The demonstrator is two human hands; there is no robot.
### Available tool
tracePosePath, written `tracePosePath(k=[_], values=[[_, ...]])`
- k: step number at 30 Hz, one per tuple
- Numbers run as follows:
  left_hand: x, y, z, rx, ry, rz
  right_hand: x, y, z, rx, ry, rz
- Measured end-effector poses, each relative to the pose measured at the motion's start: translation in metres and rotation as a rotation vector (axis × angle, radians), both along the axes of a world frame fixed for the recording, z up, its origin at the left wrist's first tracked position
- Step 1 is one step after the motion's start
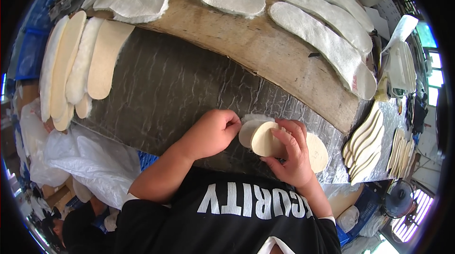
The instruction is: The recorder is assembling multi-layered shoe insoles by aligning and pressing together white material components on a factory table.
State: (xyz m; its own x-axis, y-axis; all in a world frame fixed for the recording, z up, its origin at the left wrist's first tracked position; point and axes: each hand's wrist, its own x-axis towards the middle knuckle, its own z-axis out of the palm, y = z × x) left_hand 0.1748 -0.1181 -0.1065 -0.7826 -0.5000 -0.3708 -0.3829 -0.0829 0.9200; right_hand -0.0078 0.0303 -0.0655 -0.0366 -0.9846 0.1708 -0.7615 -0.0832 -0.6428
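My right hand (293,152) grips a beige insole (266,139), with the fingers over its far edge and the thumb at its near side. Beneath it lies a pale fleece insole (247,131), its fluffy edge showing on the far side. The wider end of another beige insole piece (317,153) sticks out right of my right hand; whether it joins the one in the grip is hidden. Just left of these, my left hand (222,128) is closed, fingertips pressed together near the fleece edge. Anything pinched in it is too hidden to name.
A brown board (204,26) across the far side carries several fleece insoles (317,36). More insoles (106,59) overlap at the left, and beige insoles (365,145) are fanned out at the right. White plastic bags (90,159) hang by the near left edge; a fan (399,199) stands lower right.
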Motion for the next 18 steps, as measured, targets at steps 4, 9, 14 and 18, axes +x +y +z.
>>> tracePosePath(k=[4, 9, 14, 18], values=[[0.001, -0.002, 0.001, 0.13, 0.04, 0.014, -0.001, 0.001, -0.001, 0.006, 0.007, -0.005], [-0.001, 0.007, -0.003, -0.206, 0.064, 0.084, 0.0, 0.001, 0.0, -0.001, -0.002, -0.011], [-0.003, 0.004, -0.004, -0.121, -0.004, -0.031, 0.0, 0.001, 0.001, 0.0, -0.003, -0.014], [-0.008, -0.005, 0.01, 0.2, -0.065, -0.011, -0.001, 0.002, 0.001, 0.007, 0.002, -0.009]])
